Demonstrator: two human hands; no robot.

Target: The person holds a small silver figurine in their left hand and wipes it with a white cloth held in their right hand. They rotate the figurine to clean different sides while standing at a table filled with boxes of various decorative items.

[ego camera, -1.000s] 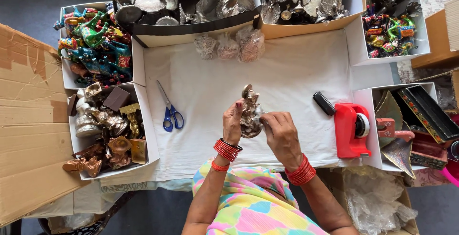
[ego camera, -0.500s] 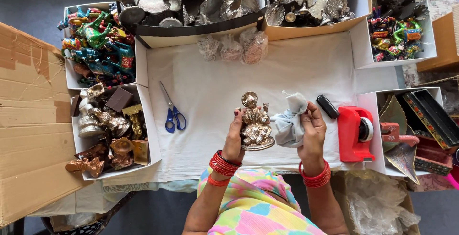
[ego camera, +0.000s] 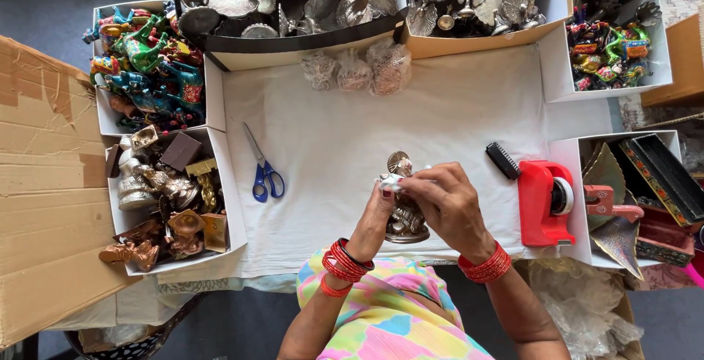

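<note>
Both hands met over the counter [ego camera: 455, 111]: left hand [ego camera: 379, 217] steadied the upright figurine [ego camera: 405, 217] from its left, right hand [ego camera: 449, 202] pressed white wrap [ego camera: 391, 181] near its top, equally close.

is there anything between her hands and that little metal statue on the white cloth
Nothing visible. Both hands are already on the metal figurine: the left hand grips its left side, and the right hand covers its right, pressing a small white piece near its top. The scissors and tape dispenser lie apart.
</note>
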